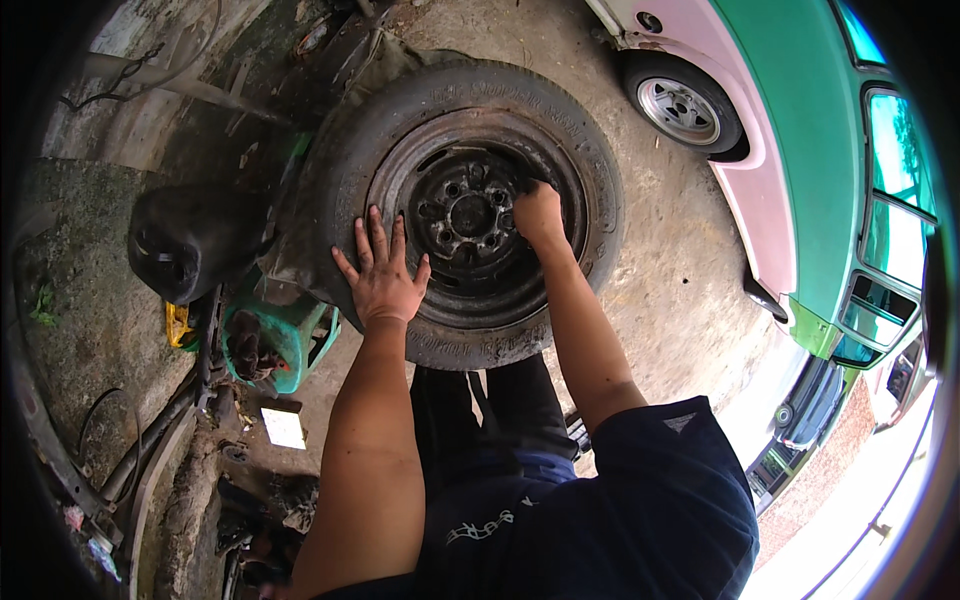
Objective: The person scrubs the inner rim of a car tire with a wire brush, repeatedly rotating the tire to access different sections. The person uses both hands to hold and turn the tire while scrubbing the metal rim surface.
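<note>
A worker's left grip (388,285) lay spread across a tyre's sidewall and rim edge at 8 o'clock, while the right grip (541,215) bore in at 3 o'clock, inside the rim; with its fingertips hidden, whether it pinched anything could not be told. The black tyre (470,95) sat around a dark steel wheel (497,262), together filling the space directly ahead of the worker, just beyond the legs. Work appeared to be midway, with both hands engaged: tyre and wheel were together, grime and rust-coloured marks showed on the metal, and no single frame could settle how much was left. Beyond the tyre, a rounded black object (190,235) stood at 9 o'clock, with a green container (289,380) at 8 and a white square sheet (284,428) between 7 and 8. At 2 o'clock, across the concrete floor (660,240), was a pink-and-green vehicle (780,90).
</note>
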Demonstrator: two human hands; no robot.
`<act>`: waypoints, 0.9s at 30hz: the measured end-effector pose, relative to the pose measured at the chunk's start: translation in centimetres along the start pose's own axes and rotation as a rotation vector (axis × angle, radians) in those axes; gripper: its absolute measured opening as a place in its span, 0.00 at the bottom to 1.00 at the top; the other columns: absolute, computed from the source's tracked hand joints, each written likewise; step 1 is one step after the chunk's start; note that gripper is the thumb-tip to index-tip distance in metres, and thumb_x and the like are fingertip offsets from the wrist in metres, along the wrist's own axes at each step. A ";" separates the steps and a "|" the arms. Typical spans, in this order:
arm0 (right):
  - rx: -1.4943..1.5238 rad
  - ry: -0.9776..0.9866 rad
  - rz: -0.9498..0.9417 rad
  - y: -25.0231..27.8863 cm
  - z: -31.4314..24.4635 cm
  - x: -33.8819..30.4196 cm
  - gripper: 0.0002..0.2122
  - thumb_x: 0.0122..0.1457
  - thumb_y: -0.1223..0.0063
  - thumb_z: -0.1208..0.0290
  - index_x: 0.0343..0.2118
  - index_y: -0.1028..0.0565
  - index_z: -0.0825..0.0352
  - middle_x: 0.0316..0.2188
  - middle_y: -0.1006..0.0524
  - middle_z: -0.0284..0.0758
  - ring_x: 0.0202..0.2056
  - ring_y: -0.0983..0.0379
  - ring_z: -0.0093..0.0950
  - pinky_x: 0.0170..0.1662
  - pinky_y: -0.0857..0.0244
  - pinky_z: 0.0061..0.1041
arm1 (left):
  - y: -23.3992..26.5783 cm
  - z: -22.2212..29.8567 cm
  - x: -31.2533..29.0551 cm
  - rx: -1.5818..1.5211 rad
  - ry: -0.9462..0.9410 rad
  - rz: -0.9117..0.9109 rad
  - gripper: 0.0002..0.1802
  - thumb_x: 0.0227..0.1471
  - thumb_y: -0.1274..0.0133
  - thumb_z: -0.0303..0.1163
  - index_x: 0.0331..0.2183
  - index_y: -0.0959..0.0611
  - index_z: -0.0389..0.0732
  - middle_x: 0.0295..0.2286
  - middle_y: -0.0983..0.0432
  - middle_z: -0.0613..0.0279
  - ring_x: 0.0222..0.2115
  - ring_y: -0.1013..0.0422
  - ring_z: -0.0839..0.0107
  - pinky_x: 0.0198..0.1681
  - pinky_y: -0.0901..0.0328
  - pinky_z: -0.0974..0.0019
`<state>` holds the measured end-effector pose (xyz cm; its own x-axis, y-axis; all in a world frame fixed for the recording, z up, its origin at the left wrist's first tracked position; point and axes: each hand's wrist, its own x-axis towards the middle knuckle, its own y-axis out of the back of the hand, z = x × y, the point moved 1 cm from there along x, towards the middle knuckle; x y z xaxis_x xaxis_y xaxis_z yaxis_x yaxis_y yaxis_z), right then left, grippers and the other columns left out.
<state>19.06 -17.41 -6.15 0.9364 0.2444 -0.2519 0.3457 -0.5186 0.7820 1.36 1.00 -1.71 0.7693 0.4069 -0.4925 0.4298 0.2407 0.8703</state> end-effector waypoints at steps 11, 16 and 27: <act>0.137 -0.219 0.101 -0.6 0.0 -1.4 0.16 0.54 0.52 0.75 0.45 0.22 0.73 0.40 0.22 0.55 0.47 0.25 0.49 0.51 0.32 0.38 | 0.3 0.0 0.0 -0.016 0.001 -0.016 0.40 0.59 0.65 0.61 0.67 0.49 0.59 0.69 0.69 0.64 0.69 0.71 0.62 0.66 0.77 0.34; 0.260 -0.314 0.056 -2.0 -0.1 0.0 0.17 0.55 0.49 0.73 0.46 0.23 0.75 0.43 0.23 0.55 0.50 0.26 0.47 0.53 0.33 0.36 | 0.3 0.0 -0.1 -0.017 0.000 -0.020 0.39 0.60 0.66 0.61 0.67 0.50 0.59 0.69 0.70 0.64 0.69 0.71 0.62 0.66 0.77 0.35; 0.275 -0.324 0.057 -1.6 1.8 -1.0 0.18 0.56 0.49 0.72 0.48 0.24 0.76 0.45 0.23 0.55 0.51 0.26 0.45 0.55 0.34 0.35 | -0.1 -0.1 0.0 -0.023 -0.006 -0.015 0.40 0.59 0.64 0.61 0.67 0.49 0.59 0.69 0.70 0.64 0.69 0.71 0.62 0.65 0.77 0.33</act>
<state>17.74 -18.31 -8.15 0.9100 -0.0383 -0.4128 0.2550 -0.7334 0.6301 1.31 1.04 -1.76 0.7660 0.3975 -0.5052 0.4304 0.2666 0.8624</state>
